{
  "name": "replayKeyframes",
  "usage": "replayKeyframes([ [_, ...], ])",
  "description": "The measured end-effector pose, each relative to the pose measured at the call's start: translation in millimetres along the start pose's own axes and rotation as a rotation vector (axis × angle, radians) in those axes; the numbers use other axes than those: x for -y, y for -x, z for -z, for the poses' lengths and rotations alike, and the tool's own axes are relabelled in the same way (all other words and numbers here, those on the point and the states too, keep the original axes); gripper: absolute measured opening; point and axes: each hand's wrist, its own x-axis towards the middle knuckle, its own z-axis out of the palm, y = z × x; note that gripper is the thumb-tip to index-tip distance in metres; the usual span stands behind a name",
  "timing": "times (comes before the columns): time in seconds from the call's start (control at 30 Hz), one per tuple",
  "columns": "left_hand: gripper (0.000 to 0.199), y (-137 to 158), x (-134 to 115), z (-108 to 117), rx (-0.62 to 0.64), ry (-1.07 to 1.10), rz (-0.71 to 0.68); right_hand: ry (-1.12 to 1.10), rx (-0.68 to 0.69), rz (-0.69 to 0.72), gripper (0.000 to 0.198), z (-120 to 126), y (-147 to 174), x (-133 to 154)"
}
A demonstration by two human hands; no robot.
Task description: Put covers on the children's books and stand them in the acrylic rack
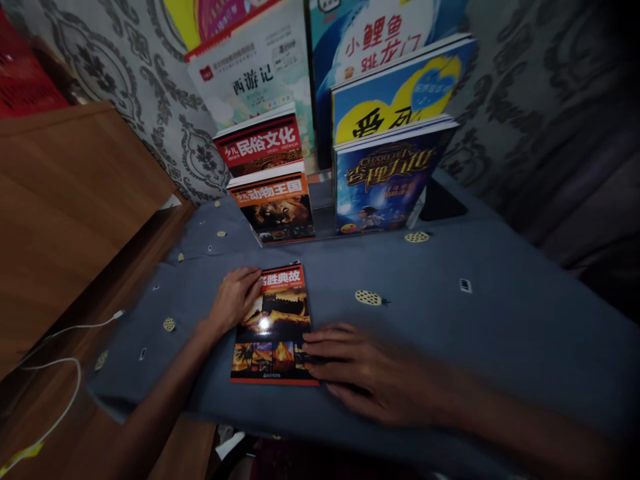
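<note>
A book (280,317) with a black and orange cover and a Great Wall picture lies flat on the blue-grey cloth, front side up. My left hand (234,298) rests along its upper left edge, fingers stretched over the corner of the title. At the lower right edge lies my right hand (357,367), its outstretched fingers touching the cover and covering part of the small pictures. Neither hand grips the book. Just beyond it stands an orange-topped book with a lion (277,210), in front of a red-topped book (265,143).
To the right of the lion book stand a dark blue book (387,180) and a blue and yellow book (400,93). Larger books, including a pale green one (255,73), rise behind. A white cable (75,387) runs at left beside a wooden panel (80,200).
</note>
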Motion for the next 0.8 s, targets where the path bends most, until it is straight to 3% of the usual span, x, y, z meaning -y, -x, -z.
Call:
replayKeyframes([
  [0.2,0.031,-35.2,-32.6,-8.6,0.098,0.051,-0.197,0.005,-0.01,0.009,0.03,-2.3,3.6,-1.7],
  [0.4,0.033,-54.2,-41.7,-19.1,0.127,0.095,-0.23,-0.034,-0.01,-0.045,0.03,-2.8,5.4,-0.3],
  [0.63,0.035,-34.5,-49.2,-11.3,0.146,0.109,-0.288,-0.162,-0.078,-0.083,0.029,-7.0,6.0,-6.6],
  [0.8,0.033,-4.1,-70.7,4.5,0.166,0.181,-0.334,-0.251,-0.248,-0.166,0.028,-6.8,3.2,-12.1],
])
